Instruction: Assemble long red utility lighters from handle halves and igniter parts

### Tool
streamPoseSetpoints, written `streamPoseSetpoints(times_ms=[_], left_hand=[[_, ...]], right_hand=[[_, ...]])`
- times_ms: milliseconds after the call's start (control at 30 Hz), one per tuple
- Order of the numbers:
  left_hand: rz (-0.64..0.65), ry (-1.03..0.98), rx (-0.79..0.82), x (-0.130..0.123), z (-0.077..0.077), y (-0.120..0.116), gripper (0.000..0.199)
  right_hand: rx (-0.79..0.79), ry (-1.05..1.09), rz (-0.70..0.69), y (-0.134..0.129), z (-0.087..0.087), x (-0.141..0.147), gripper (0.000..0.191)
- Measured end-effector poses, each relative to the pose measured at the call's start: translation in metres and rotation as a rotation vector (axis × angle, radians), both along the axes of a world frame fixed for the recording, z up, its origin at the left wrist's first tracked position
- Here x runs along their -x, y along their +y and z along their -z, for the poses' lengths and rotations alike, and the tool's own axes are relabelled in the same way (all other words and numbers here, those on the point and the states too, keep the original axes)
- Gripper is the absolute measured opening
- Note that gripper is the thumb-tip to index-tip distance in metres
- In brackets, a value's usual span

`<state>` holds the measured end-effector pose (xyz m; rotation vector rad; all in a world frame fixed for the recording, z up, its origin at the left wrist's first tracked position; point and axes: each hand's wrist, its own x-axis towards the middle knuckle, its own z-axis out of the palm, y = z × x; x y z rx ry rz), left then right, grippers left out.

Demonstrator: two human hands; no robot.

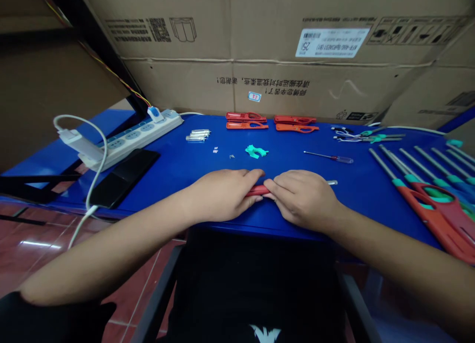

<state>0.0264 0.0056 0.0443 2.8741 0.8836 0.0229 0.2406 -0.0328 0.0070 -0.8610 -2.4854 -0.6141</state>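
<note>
Grip closed both sides: on my remote feed, left hand and right hand hold a slim red plastic casing, long axis side to side between them, neither hand clearly nearer. Silver metal tip pokes out right of casing, past right hand; can't tell if joined. Beyond casing: teal plastic piece. Farther right: thin screwdriver with clear reddish handle.

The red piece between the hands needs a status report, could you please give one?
Left hand and right hand: grips closed on red piece. Red piece mostly covered. Screwdriver beyond right hand, untouched.
</note>
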Motion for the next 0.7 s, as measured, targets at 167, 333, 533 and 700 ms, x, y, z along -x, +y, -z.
streamPoseSetpoints(times_ms=[167, 333, 533, 700], left_hand=[[0.053, 0.042, 0.069, -0.006, -0.005, 0.006, 0.026], [0.018, 0.101, -0.124, -0.014, 0.011, 0.002, 0.034], [-0.039, 0.167, -0.251, -0.018, 0.025, -0.002, 0.035], [-0.022, 0.177, -0.277, -0.018, 0.028, -0.004, 0.03]], right_hand=[[-0.153, -0.038, -0.013, 0.0, -0.005, -0.001, 0.021], [0.039, -0.076, 0.1, -0.003, -0.014, -0.004, 0.024], [0.428, 0.015, 0.285, -0.01, -0.036, -0.055, 0.054], [0.581, 0.001, 0.251, -0.01, -0.03, -0.071, 0.035]])
